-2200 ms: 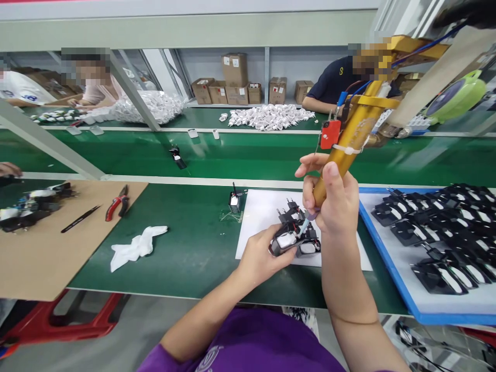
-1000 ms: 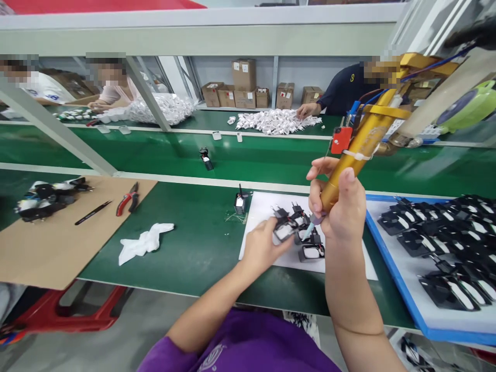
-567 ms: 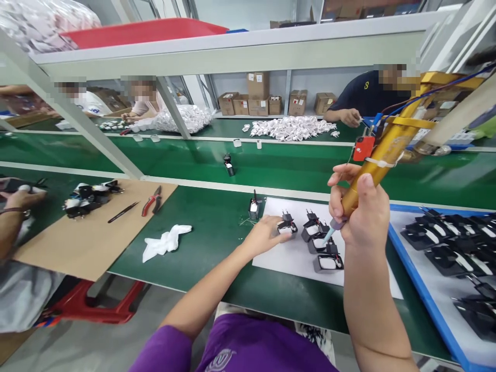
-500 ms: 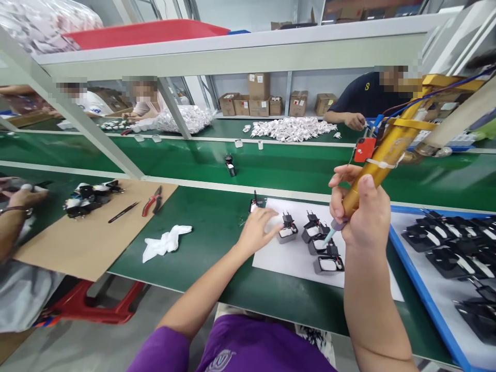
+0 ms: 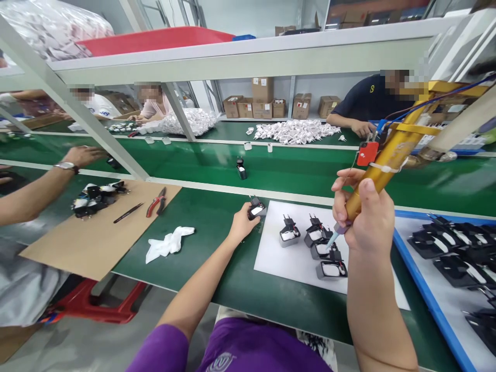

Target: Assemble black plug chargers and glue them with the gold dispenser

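Note:
My left hand (image 5: pixel 241 223) is closed around a black plug adapter (image 5: pixel 256 208) with a white part inside, just off the left edge of a white sheet (image 5: pixel 271 261). In my raised right hand (image 5: pixel 366 217) is a gold glue dispensing gun (image 5: pixel 387 160) with a red switch and wires. Its pale tapered nozzle points down at several open black plug adapters (image 5: pixel 289 235) standing on the sheet, pins upward. The tip seems to be over one of the middle adapters (image 5: pixel 321 251); whether it touches cannot be seen.
A blue-edged tray (image 5: pixel 416 284) of black adapters stands at right. Leftward lie a crumpled white cloth (image 5: pixel 168 244), pliers (image 5: pixel 156 202), tweezers (image 5: pixel 127 213) and cardboard (image 5: pixel 77 248). Another adapter (image 5: pixel 241 168) sits on the green belt (image 5: pixel 201 160). A co-worker's arm (image 5: pixel 42 191) reaches in from the left.
My left hand has moved left from the adapters on the sheet and closed on the adapter beside it. My right hand keeps its hold on the gun. The co-worker's arm at left has reached toward the belt.

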{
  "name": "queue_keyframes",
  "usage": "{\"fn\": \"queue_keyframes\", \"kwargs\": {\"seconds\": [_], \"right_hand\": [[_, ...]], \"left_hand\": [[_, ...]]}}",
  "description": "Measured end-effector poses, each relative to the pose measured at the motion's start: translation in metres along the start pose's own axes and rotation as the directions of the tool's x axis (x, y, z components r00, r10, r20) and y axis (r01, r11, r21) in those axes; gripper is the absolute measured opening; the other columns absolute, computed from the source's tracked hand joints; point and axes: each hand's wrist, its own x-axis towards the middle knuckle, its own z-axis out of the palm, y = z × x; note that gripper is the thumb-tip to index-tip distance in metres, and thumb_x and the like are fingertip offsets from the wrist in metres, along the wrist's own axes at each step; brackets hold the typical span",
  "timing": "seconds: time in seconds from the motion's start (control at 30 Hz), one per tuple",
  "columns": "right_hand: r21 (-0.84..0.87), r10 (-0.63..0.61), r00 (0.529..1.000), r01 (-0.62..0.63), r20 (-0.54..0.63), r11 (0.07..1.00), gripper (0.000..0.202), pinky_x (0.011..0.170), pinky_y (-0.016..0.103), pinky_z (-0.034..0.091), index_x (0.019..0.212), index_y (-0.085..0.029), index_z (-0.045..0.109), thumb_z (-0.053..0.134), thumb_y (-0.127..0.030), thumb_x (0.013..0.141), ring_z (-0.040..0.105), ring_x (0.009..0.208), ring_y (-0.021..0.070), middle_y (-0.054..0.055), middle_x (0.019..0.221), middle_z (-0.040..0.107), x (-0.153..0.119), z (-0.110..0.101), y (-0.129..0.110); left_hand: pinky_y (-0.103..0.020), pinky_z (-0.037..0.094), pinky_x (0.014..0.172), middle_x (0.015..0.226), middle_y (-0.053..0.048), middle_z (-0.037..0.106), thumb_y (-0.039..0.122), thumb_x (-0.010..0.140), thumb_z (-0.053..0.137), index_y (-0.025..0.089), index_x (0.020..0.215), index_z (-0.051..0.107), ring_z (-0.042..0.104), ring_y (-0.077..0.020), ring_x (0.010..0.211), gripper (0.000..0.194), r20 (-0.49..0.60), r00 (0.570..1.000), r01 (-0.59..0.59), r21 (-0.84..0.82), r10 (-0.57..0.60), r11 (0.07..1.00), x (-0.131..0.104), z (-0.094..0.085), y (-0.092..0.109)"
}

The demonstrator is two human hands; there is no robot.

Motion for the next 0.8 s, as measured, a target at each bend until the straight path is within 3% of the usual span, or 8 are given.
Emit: {"fn": "queue_keyframes", "kwargs": {"seconds": [0.17,0.3,0.5,0.63,0.8], "right_hand": [[-0.003,0.004,1.000,-0.004,0.008,1.000,0.029,0.025,0.017,0.024,0.096,-0.020,0.068,0.065,-0.047,0.086,0.041,0.037,0.0035,0.000,0.081,0.058,-0.002,0.002,-0.002],[0.003,0.028,1.000,-0.028,0.015,1.000,0.027,0.024,0.019,0.021,0.094,-0.023,0.070,0.065,-0.048,0.086,0.039,0.036,0.0048,0.001,0.079,0.058,-0.005,0.004,-0.004],[-0.025,0.008,0.999,-0.007,0.033,1.000,0.027,0.026,0.021,0.020,0.093,-0.026,0.070,0.064,-0.051,0.086,0.038,0.036,0.0049,0.003,0.080,0.057,-0.007,0.006,-0.007],[-0.053,0.007,0.999,-0.004,0.041,0.999,0.026,0.027,0.022,0.020,0.094,-0.027,0.069,0.062,-0.052,0.087,0.038,0.036,0.0052,0.003,0.080,0.057,-0.007,0.005,-0.007],[-0.056,0.008,0.999,-0.006,0.035,0.998,0.026,0.027,0.022,0.020,0.093,-0.027,0.069,0.062,-0.051,0.087,0.037,0.037,0.0049,0.002,0.080,0.057,-0.007,0.005,-0.007]], "left_hand": [[-0.035,0.059,0.085,0.102,-0.008,0.075,0.022,0.073,0.069,0.016,0.109,0.057,0.073,-0.0209,0.087,0.038,0.063,0.998,-0.009,-0.118,0.016,0.993,-0.012,-0.020,0.005],[-0.039,0.058,0.090,0.099,-0.007,0.075,0.029,0.078,0.066,0.018,0.111,0.061,0.072,-0.0212,0.091,0.035,0.087,0.996,-0.018,-0.163,0.033,0.986,-0.049,-0.035,0.016],[-0.038,0.052,0.099,0.117,-0.007,0.069,0.030,0.082,0.066,0.023,0.117,0.065,0.066,-0.0216,0.105,0.036,0.156,0.980,-0.108,-0.124,0.127,0.986,-0.101,-0.028,0.028],[-0.038,0.051,0.098,0.121,-0.010,0.067,0.032,0.080,0.067,0.020,0.124,0.060,0.065,-0.0229,0.108,0.046,0.185,0.979,-0.046,-0.191,0.082,0.981,-0.102,-0.024,0.017],[-0.039,0.053,0.089,0.105,-0.010,0.070,0.038,0.076,0.071,0.016,0.102,0.069,0.066,-0.0259,0.098,0.035,0.185,0.982,-0.030,-0.018,0.033,0.999,-0.100,-0.024,0.012]]}}
